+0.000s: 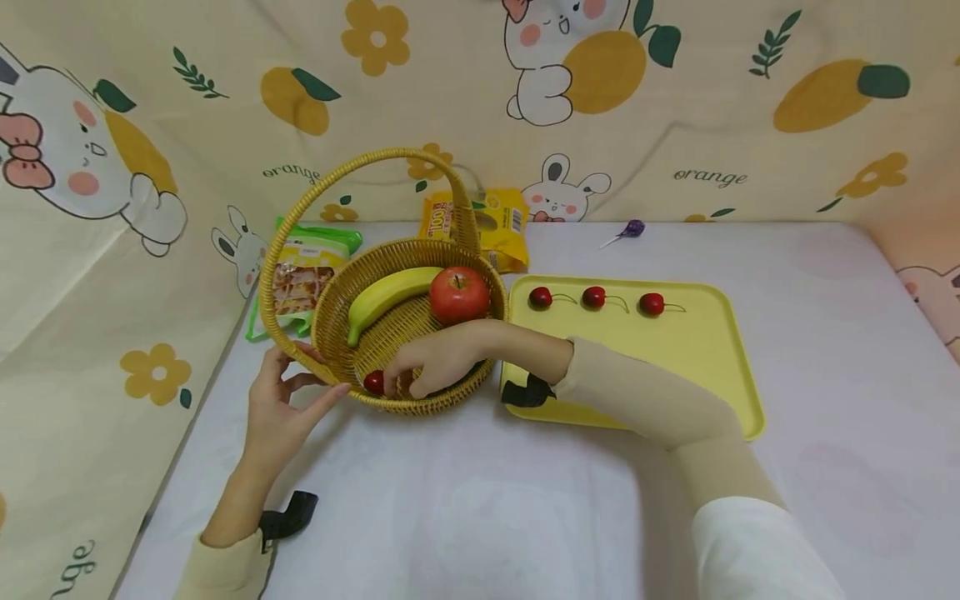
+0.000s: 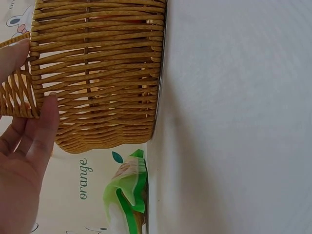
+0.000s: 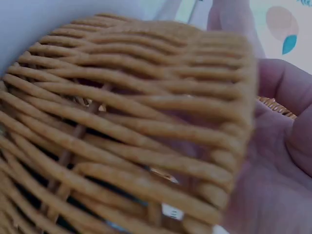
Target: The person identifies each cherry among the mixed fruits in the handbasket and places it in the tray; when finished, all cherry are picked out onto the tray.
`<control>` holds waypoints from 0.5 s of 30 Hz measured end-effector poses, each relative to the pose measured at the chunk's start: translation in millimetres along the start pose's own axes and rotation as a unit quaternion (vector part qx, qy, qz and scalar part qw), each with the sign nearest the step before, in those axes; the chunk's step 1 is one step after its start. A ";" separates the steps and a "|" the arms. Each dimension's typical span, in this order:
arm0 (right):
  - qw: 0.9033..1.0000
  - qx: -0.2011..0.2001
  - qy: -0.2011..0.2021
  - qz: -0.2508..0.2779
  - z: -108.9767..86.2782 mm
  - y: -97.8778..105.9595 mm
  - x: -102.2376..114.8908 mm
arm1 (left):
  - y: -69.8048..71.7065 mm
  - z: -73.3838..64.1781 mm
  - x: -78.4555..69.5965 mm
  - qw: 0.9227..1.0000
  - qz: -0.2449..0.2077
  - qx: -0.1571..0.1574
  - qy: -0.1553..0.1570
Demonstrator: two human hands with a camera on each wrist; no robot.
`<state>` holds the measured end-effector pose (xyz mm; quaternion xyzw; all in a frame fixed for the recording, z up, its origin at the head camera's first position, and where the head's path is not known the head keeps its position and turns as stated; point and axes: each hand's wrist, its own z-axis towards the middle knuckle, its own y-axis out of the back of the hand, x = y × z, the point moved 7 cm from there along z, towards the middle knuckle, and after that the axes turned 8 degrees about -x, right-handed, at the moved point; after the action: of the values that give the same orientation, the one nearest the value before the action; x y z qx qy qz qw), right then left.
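A wicker basket [image 1: 420, 407] with a tall arched handle [image 1: 281, 242] holds a banana [image 1: 390, 296], a red apple [image 1: 459, 296] and a dark red cherry [image 1: 373, 382]. My left hand [image 1: 281, 408] grips the basket's rim at the near left, by the handle's base; the left wrist view shows its fingers on the weave. Over the near rim my right hand [image 1: 446, 358] reaches into the basket, fingers bent down and fingertips at the cherry. Whether they pinch it I cannot tell. In the right wrist view the basket wall partly covers this hand [image 3: 273, 161].
Right of the basket lies a yellow tray [image 1: 637, 358] with three stemmed cherries [image 1: 593, 297] in a row along its far side. Behind the basket are a yellow snack packet [image 1: 506, 225] and a green-edged packet [image 1: 300, 275]. A purple lollipop [image 1: 633, 228] lies near the back wall.
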<state>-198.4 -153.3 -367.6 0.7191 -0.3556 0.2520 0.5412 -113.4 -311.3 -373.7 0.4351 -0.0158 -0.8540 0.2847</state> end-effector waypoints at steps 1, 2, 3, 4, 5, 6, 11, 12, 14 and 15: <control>1.000 0.002 0.003 -0.018 -2.3 -1.1 0.6 | 0.3 0.5 -0.2 1.000 0.000 -0.001 -0.003; 0.999 0.003 0.004 -0.032 -4.1 -2.0 0.6 | 0.7 0.7 -0.5 1.000 0.000 -0.003 -0.005; 0.999 0.005 0.007 -0.039 -5.4 -2.5 0.6 | 1.5 0.3 2.3 1.000 0.001 -0.003 -0.004; 0.999 0.007 0.012 -0.037 -5.8 -3.0 -0.4 | 1.9 0.2 2.7 1.000 0.001 -0.003 -0.003; 0.999 0.007 0.017 -0.033 -5.8 -3.3 -1.7 | 2.0 0.0 2.6 1.000 0.001 -0.003 -0.002; 0.999 0.008 0.023 -0.025 -5.6 -3.5 -3.2 | 2.1 -0.2 2.9 1.000 0.002 -0.003 -0.001; 0.998 0.020 0.050 0.040 -2.9 -4.1 -11.8 | 0.9 -1.3 2.9 1.000 0.004 -0.003 0.001; 0.997 0.023 0.055 0.054 -2.4 -3.9 -13.0 | 0.8 -1.3 2.9 1.000 0.004 -0.002 0.000; 0.995 0.023 0.063 0.073 -1.3 -2.9 -15.3 | 0.5 -1.0 2.5 1.000 0.002 -0.001 0.000; 0.994 0.021 0.065 0.080 -0.8 -2.2 -16.3 | 0.4 -0.8 2.6 1.000 0.001 -0.001 -0.001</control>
<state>-206.7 -148.3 -380.9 0.6818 -0.3707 0.3482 0.5258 -113.8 -312.8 -375.9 0.4343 -0.0158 -0.8539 0.2862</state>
